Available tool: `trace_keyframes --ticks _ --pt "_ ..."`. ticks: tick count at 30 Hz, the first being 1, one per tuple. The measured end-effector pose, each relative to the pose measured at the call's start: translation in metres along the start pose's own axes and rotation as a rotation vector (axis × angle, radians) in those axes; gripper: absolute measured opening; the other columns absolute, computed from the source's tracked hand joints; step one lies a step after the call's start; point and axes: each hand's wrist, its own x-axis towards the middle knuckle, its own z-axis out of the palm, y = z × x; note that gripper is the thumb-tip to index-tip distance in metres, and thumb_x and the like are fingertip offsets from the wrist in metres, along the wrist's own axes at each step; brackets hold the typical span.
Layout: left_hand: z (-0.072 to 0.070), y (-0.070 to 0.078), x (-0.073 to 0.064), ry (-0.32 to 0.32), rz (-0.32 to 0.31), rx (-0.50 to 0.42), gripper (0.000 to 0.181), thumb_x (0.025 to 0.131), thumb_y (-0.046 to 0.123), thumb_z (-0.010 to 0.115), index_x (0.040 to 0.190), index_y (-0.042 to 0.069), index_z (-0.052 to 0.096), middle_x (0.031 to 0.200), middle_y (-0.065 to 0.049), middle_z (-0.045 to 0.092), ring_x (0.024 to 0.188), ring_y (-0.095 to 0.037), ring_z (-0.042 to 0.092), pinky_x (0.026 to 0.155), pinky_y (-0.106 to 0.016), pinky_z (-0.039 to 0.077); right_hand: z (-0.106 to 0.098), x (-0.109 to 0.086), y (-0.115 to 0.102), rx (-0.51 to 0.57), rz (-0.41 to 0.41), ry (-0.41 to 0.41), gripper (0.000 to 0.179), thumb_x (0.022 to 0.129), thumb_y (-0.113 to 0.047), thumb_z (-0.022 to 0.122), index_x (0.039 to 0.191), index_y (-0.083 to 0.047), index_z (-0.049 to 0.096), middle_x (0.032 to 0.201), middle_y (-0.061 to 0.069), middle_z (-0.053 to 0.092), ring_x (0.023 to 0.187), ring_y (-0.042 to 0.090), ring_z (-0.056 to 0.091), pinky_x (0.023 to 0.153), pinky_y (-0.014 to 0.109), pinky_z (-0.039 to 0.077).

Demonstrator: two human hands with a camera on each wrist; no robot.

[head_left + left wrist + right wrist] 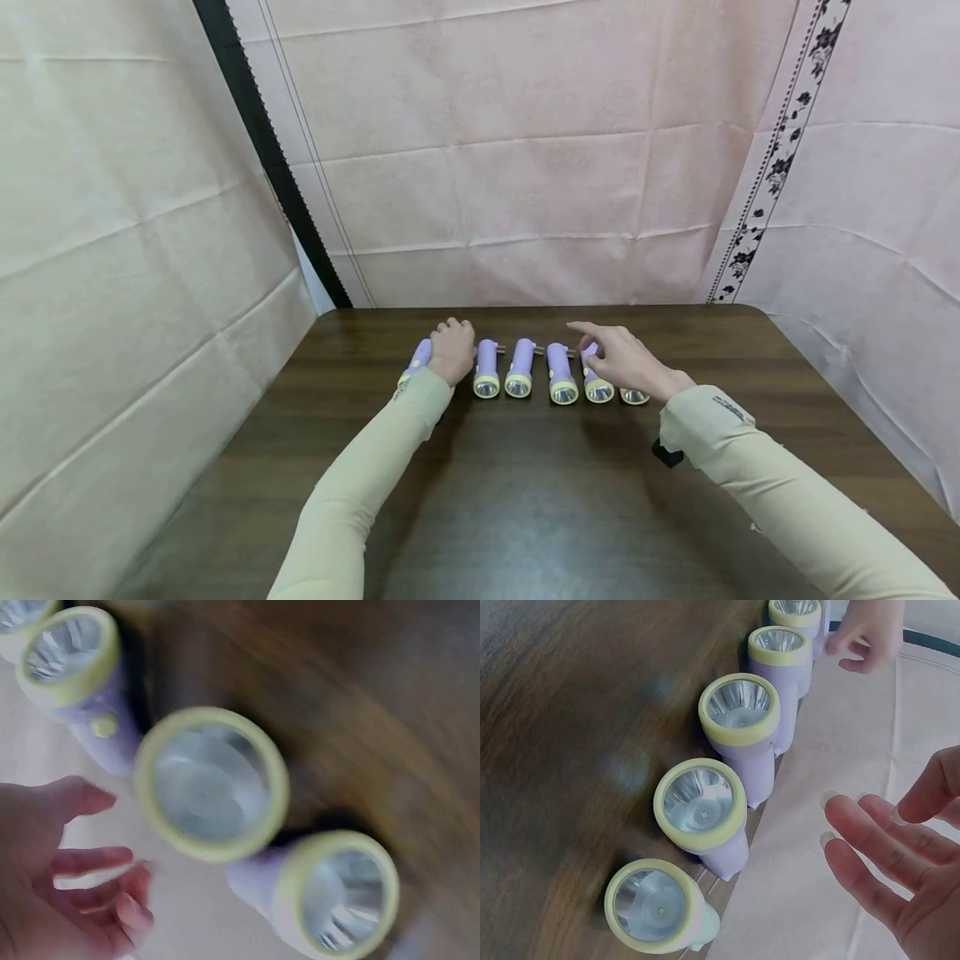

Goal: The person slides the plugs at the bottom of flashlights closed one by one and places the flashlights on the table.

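A row of flashlights lies along the far part of the table, mostly purple with pale yellow rims, like this purple flashlight (519,368). Over the left end of the row is my left hand (452,350); the left wrist view shows its fingers loosely bent with nothing in them, close to a flashlight (214,784) whose lens faces the camera. My right hand (622,360) hovers above the right end, index finger extended, fingers empty in the right wrist view. It partly covers the rightmost flashlight (634,397), whose body (708,924) looks pale green.
The flashlights rest on a dark brown wooden table (495,517). Pale cloth (540,183) hangs behind the table and at both sides. Thin metal prongs (705,882) show beside the rightmost flashlight.
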Motion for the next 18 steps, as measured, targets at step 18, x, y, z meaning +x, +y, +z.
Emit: trace_keyframes --ticks 18 --pt "0.012 0.029 -0.003 -0.164 -0.142 -0.524 0.05 0.085 0.025 0.069 0.12 -0.005 0.049 0.112 -0.023 0.062 0.098 -0.033 0.062 0.084 -0.042 0.051 -0.012 -0.013 0.012 -0.009 0.067 0.011 0.053 0.085 0.0 0.05 0.138 -0.008 0.051 0.111 0.019 0.068 0.079 0.019 0.061 0.069 0.032 0.046"
